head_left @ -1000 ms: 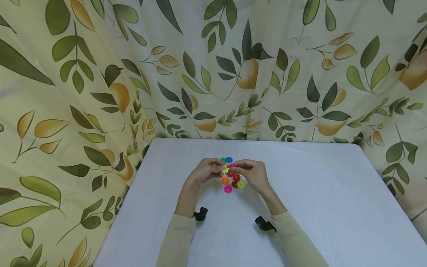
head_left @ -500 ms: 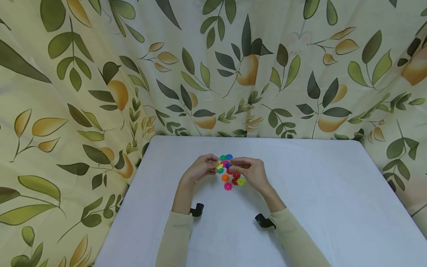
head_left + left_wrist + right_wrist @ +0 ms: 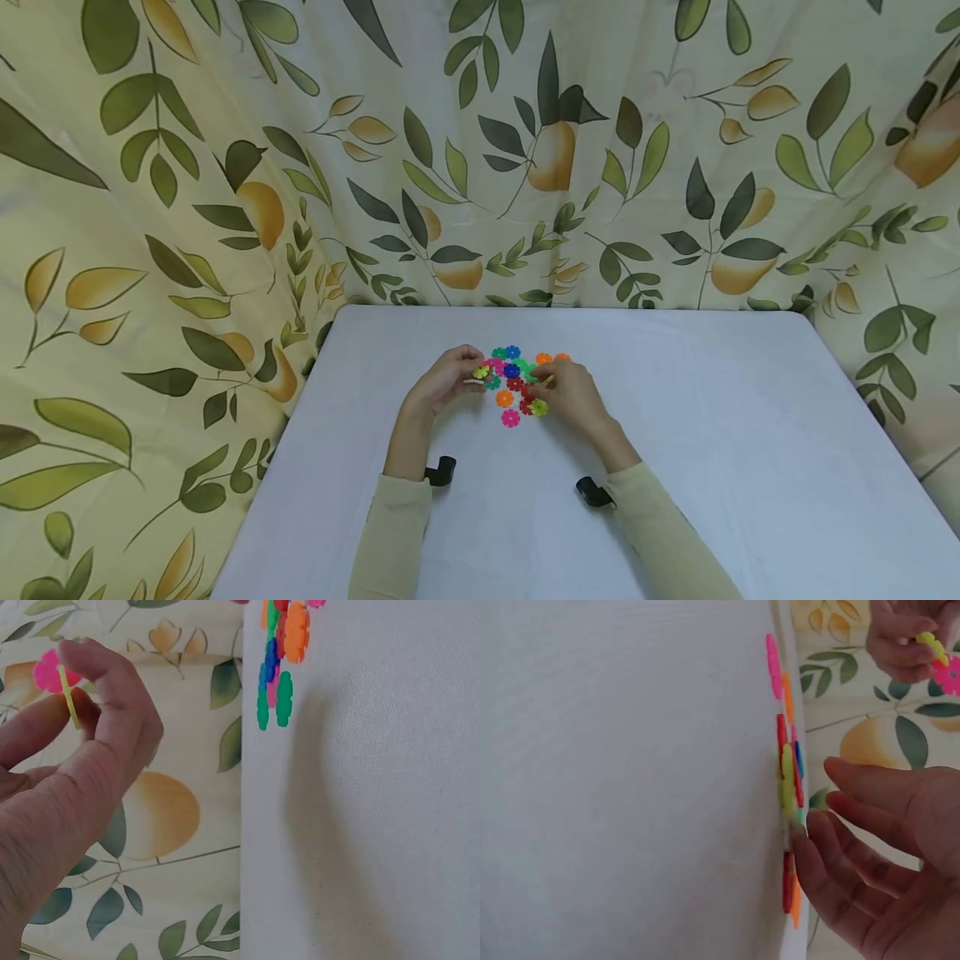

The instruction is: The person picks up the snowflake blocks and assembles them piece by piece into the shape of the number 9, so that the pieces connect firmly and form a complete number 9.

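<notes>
My left hand (image 3: 444, 379) pinches a yellow flower-shaped plastic disc (image 3: 71, 705) between thumb and fingertips, held above the table. A pink flower-shaped disc (image 3: 46, 673) is joined to it, and both also show in the right wrist view. My right hand (image 3: 573, 396) is low over the right side of the loose discs, its fingers bent and apart. In the right wrist view no disc shows between its thumb and fingers. A yellow-green disc (image 3: 787, 780) lies near those fingertips. Part of the discs is hidden under the right hand.
Several flower discs lie close together on the white table (image 3: 697, 433), among them an orange disc (image 3: 505, 399), a pink disc (image 3: 510, 418) and a blue disc (image 3: 512, 371). A leaf-patterned curtain (image 3: 480, 150) hangs behind the table.
The hands were together at the yellow and pink discs. My right hand has come away to the right and down to the loose discs; my left has drawn slightly left with the joined pair.
</notes>
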A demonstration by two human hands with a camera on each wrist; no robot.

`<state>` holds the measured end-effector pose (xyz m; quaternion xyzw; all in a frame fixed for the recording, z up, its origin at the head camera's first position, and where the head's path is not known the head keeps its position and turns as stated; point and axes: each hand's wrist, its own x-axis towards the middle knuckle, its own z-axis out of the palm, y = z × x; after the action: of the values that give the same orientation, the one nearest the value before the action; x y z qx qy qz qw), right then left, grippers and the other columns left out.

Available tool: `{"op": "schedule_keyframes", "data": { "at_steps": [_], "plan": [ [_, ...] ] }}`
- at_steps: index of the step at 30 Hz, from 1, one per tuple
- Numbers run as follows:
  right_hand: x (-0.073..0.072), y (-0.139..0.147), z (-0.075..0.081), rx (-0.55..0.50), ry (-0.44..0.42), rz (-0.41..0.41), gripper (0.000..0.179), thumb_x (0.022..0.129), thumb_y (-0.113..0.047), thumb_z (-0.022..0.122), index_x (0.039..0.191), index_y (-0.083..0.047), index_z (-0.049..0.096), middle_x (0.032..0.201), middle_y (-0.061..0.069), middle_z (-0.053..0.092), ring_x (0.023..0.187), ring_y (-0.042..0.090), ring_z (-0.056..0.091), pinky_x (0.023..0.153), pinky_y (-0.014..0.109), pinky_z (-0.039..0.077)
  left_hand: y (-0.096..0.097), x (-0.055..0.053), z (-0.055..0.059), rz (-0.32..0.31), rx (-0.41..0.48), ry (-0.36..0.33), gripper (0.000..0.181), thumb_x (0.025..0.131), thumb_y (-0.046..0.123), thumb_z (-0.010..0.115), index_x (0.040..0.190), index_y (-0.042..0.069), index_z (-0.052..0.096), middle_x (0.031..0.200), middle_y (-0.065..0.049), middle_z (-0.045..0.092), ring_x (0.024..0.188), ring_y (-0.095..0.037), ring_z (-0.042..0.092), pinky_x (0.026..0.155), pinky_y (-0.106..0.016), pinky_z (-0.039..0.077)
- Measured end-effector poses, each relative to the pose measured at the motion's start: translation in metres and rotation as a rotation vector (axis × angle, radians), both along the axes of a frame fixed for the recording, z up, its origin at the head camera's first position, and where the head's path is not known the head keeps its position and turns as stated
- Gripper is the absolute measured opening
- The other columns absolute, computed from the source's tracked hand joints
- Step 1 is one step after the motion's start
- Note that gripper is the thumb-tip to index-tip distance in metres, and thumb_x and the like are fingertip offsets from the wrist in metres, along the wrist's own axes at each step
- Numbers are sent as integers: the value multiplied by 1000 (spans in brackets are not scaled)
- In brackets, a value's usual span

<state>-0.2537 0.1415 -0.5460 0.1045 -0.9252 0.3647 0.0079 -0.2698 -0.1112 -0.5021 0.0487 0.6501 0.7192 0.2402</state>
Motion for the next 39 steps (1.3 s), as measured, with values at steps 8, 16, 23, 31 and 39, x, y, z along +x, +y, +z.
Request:
{"op": "schedule_keyframes", "data": {
  "at_steps": [8,16,23,31,39],
  "plan": [
    [-1,1,-9,109,-22,46,34,91,-23,83,120,-6,77,101,6,69,86,20,63,74,37,55,6,-2,-4,32,64,-34,9,108,5,50,110,-4,54,107,-16,62,89,-22,71,84,-26,59],
    [-1,0,-6,104,-20,43,22,91,-20,84,109,-9,80,101,5,70,90,21,62,77,39,55,9,-4,-6,34,89,-10,25,108,7,51,131,-1,60,125,-28,69,94,-23,73,86,-27,59],
    [-1,3,-7,-30,-45,-2,11,91,-14,83,99,-9,78,90,0,72,83,21,63,70,34,56,9,-3,-5,56,51,19,32,109,15,54,128,-9,65,132,-34,62,107,-34,71,87,-26,59],
    [-3,4,-3,-162,-68,-33,12,92,-20,82,94,-9,76,80,-1,72,72,19,67,64,30,55,9,-2,-5,58,32,52,31,107,13,60,128,-9,66,126,-22,69,113,-35,70,91,-29,58],
    [2,1,20,-444,-118,-64,21,96,-20,78,105,-1,75,86,9,78,75,25,78,72,39,62,10,-3,-8,42,10,75,30,104,16,67,123,-7,70,115,-16,74,113,-46,67,88,-30,59]
  ]
}}
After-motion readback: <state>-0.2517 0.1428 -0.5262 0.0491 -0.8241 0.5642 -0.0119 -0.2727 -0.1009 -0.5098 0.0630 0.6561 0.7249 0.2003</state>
